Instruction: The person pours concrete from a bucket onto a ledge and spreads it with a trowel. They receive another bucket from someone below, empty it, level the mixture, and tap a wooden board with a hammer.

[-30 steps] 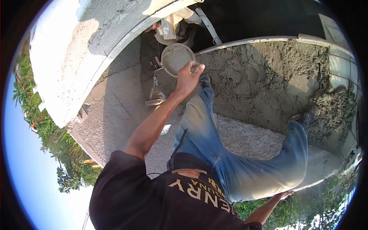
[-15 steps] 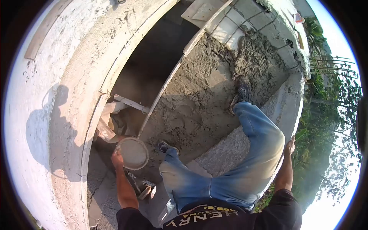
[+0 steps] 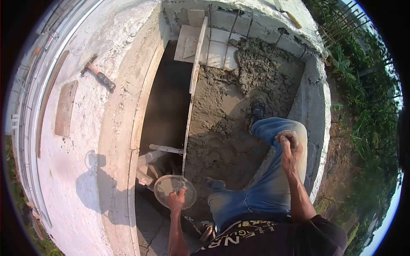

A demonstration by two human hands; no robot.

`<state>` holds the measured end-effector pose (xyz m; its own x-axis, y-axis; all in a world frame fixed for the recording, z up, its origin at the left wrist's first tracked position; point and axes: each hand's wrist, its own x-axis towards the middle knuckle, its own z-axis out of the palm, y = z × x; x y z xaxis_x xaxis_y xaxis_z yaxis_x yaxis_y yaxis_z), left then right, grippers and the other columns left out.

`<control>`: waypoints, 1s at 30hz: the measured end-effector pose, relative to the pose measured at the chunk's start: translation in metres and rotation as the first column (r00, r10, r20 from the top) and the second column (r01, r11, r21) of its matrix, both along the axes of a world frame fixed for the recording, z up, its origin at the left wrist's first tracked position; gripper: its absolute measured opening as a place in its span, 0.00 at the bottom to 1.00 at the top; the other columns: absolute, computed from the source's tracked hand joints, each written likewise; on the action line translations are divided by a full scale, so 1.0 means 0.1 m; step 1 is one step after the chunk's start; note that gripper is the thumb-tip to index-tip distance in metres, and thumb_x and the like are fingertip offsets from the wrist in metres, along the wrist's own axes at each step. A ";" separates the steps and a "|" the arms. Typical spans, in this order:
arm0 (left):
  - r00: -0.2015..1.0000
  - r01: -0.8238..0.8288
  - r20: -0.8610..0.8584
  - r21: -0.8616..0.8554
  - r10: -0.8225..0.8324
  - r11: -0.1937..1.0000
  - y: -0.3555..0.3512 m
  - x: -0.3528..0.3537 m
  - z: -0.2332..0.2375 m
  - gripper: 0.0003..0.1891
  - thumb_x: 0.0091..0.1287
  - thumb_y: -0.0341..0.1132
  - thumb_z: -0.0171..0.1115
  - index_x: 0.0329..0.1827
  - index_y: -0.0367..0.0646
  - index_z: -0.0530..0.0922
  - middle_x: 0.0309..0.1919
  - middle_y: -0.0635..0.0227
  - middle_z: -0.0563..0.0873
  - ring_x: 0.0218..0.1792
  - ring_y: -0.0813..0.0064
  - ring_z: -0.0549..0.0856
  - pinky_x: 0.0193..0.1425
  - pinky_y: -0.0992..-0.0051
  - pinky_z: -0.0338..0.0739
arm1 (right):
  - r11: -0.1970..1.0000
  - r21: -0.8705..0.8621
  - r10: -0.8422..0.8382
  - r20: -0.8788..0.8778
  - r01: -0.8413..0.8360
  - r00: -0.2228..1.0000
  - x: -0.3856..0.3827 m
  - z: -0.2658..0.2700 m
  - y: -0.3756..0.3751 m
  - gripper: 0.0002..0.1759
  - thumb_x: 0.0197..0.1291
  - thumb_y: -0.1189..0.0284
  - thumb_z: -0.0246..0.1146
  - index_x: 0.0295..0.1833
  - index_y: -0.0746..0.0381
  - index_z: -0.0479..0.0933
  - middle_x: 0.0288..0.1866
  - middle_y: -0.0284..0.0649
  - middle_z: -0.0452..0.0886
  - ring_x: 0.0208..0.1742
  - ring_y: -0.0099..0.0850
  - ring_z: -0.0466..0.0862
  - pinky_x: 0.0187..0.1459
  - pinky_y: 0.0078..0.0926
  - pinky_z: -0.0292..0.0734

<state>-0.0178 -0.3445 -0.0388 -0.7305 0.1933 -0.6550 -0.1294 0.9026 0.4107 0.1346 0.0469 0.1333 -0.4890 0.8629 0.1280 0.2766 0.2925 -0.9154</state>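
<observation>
My left hand (image 3: 176, 199) grips the near rim of a round shallow bowl (image 3: 170, 187), held low over the dark gap beside the wet mortar. My right hand (image 3: 289, 145) is curled into a fist over my right knee in blue jeans (image 3: 273, 187); I see nothing in it. My feet stand in the grey mortar bed (image 3: 226, 128). What the bowl contains is unclear.
A hammer (image 3: 99, 77) and a flat wooden board (image 3: 65, 109) lie on the white concrete ledge at left. A pale upright plank (image 3: 194, 81) divides the dark opening (image 3: 166, 106) from the mortar. Rebar (image 3: 230, 34) stands at the far wall. Vegetation lies beyond the right wall (image 3: 318, 128).
The view has swung round. My right hand has left the wall's rim and come to my knee. My left hand has kept hold of the bowl.
</observation>
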 end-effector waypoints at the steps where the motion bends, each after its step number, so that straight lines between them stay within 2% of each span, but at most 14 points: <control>1: 0.998 -0.055 -0.020 0.139 0.058 0.989 0.28 -0.06 0.42 0.21 0.62 0.45 0.63 0.39 0.30 0.83 0.33 0.45 0.86 0.41 0.48 0.85 0.48 0.59 0.76 | 0.959 -0.258 0.131 0.052 -0.114 0.990 -0.14 -0.29 -0.34 0.06 0.60 0.76 0.55 0.37 0.67 0.75 0.32 0.38 0.79 0.34 0.25 0.77 0.38 0.23 0.72; 3: 0.994 -0.084 -0.042 0.269 0.099 0.959 0.56 -0.08 1.09 0.22 0.63 0.46 0.63 0.42 0.30 0.83 0.34 0.48 0.87 0.42 0.50 0.86 0.49 0.60 0.75 | 0.689 -0.713 0.269 0.088 -0.128 0.959 -0.18 -1.10 -0.87 0.09 0.62 0.72 0.53 0.39 0.67 0.76 0.32 0.41 0.80 0.35 0.29 0.80 0.40 0.28 0.77; 5: 0.983 -0.142 -0.039 0.457 0.179 0.878 0.74 -0.13 1.56 0.19 0.65 0.45 0.62 0.38 0.32 0.81 0.27 0.63 0.84 0.31 0.63 0.83 0.39 0.65 0.74 | 0.141 -0.907 0.270 0.420 0.396 0.866 0.02 -2.14 -1.19 0.14 0.66 0.69 0.52 0.51 0.66 0.75 0.45 0.46 0.81 0.45 0.33 0.83 0.47 0.31 0.79; 6: 0.985 -0.128 -0.045 0.455 0.166 0.881 0.82 -0.18 1.83 0.19 0.65 0.45 0.62 0.38 0.32 0.81 0.27 0.63 0.84 0.31 0.63 0.83 0.39 0.65 0.74 | 0.132 -0.910 0.260 0.415 0.394 0.872 0.03 -2.21 -1.18 0.14 0.66 0.69 0.52 0.51 0.66 0.75 0.45 0.46 0.81 0.45 0.33 0.83 0.47 0.31 0.79; 8: 0.950 -0.286 0.278 0.606 0.139 0.743 1.00 -0.30 2.36 0.15 0.64 0.43 0.63 0.33 0.37 0.77 0.22 0.75 0.75 0.24 0.78 0.73 0.30 0.73 0.65 | -0.506 -0.828 0.248 0.129 0.242 0.960 -0.05 -2.30 -1.04 0.23 0.68 0.63 0.56 0.64 0.63 0.69 0.58 0.46 0.76 0.56 0.36 0.80 0.54 0.34 0.79; 9: 0.949 -0.295 0.274 0.604 0.155 0.740 1.09 -0.38 2.60 0.15 0.64 0.43 0.63 0.33 0.37 0.77 0.22 0.75 0.75 0.24 0.78 0.73 0.30 0.73 0.65 | -0.602 -0.797 0.156 -0.062 0.046 0.986 -0.19 -2.28 -1.00 0.25 0.67 0.62 0.56 0.65 0.63 0.69 0.59 0.46 0.76 0.57 0.36 0.79 0.54 0.34 0.78; 11: 0.884 -0.428 0.465 0.773 0.041 0.468 1.35 -0.58 2.97 0.15 0.63 0.42 0.64 0.27 0.42 0.71 0.21 0.80 0.67 0.22 0.87 0.65 0.26 0.79 0.53 | -0.482 -0.811 -0.065 -0.344 -0.331 0.937 -0.60 -1.93 -0.76 0.27 0.67 0.59 0.55 0.66 0.63 0.68 0.60 0.46 0.75 0.58 0.36 0.78 0.55 0.35 0.78; 14: 0.941 -0.312 0.337 0.837 0.025 0.450 2.02 -0.91 3.29 0.17 0.63 0.43 0.65 0.24 0.45 0.68 0.20 0.80 0.66 0.21 0.89 0.65 0.25 0.81 0.54 | -0.117 -0.803 -0.157 -0.566 -0.584 0.809 -1.15 -1.45 -0.17 0.31 0.66 0.54 0.55 0.67 0.63 0.67 0.63 0.45 0.73 0.60 0.36 0.77 0.56 0.35 0.77; 19: 0.940 0.341 -0.301 0.797 -0.162 0.498 3.09 -1.59 3.20 0.25 0.63 0.55 0.66 0.23 0.43 0.68 0.17 0.77 0.69 0.21 0.86 0.67 0.27 0.82 0.63 | 0.637 -0.589 -0.004 -0.649 -0.498 0.761 -1.69 -0.73 1.43 0.37 0.65 0.47 0.55 0.70 0.62 0.64 0.66 0.44 0.71 0.63 0.37 0.75 0.58 0.37 0.76; 21: 0.880 0.464 -0.408 0.633 -0.242 0.620 3.50 -1.74 3.04 0.26 0.62 0.58 0.65 0.23 0.43 0.70 0.20 0.75 0.71 0.24 0.83 0.70 0.30 0.78 0.66 | 0.655 -0.643 -0.018 -0.539 -0.397 0.842 -1.74 -0.19 2.05 0.42 0.64 0.40 0.53 0.69 0.63 0.65 0.66 0.47 0.72 0.64 0.37 0.75 0.58 0.38 0.76; 22: 0.903 0.408 -0.388 0.633 -0.186 0.658 3.76 -1.83 2.82 0.27 0.61 0.59 0.66 0.23 0.42 0.71 0.19 0.75 0.71 0.24 0.83 0.71 0.29 0.78 0.66 | 0.660 -0.682 0.028 -0.397 -0.315 0.918 -1.83 0.10 2.27 0.43 0.61 0.39 0.55 0.68 0.63 0.68 0.63 0.50 0.73 0.62 0.37 0.77 0.57 0.38 0.76; 25: 0.974 0.163 -0.228 0.701 0.001 0.695 4.55 -2.23 1.49 0.32 0.56 0.63 0.69 0.27 0.37 0.74 0.18 0.69 0.75 0.22 0.78 0.73 0.27 0.70 0.70 | 0.993 0.109 -0.064 0.248 0.038 0.967 -2.34 0.28 2.83 0.51 0.52 0.36 0.61 0.67 0.70 0.67 0.63 0.60 0.72 0.64 0.47 0.75 0.60 0.40 0.72; 29: 0.968 -0.081 -0.173 0.470 0.182 0.879 5.94 -2.49 -1.17 0.36 0.61 0.64 0.60 0.37 0.29 0.80 0.29 0.52 0.84 0.33 0.56 0.82 0.42 0.59 0.74 | 0.932 0.361 -0.141 0.302 0.023 0.943 -2.87 -0.81 3.17 0.51 0.49 0.39 0.65 0.65 0.72 0.67 0.61 0.60 0.72 0.64 0.51 0.73 0.63 0.41 0.70; 30: 0.961 -0.273 0.139 0.607 0.238 0.746 5.81 -2.25 -0.55 0.37 0.63 0.61 0.59 0.49 0.27 0.78 0.41 0.48 0.85 0.47 0.55 0.83 0.51 0.62 0.73 | 0.936 0.347 -0.161 0.291 0.053 0.943 -2.91 -1.15 3.26 0.50 0.49 0.42 0.67 0.65 0.72 0.68 0.61 0.59 0.72 0.63 0.51 0.74 0.62 0.42 0.70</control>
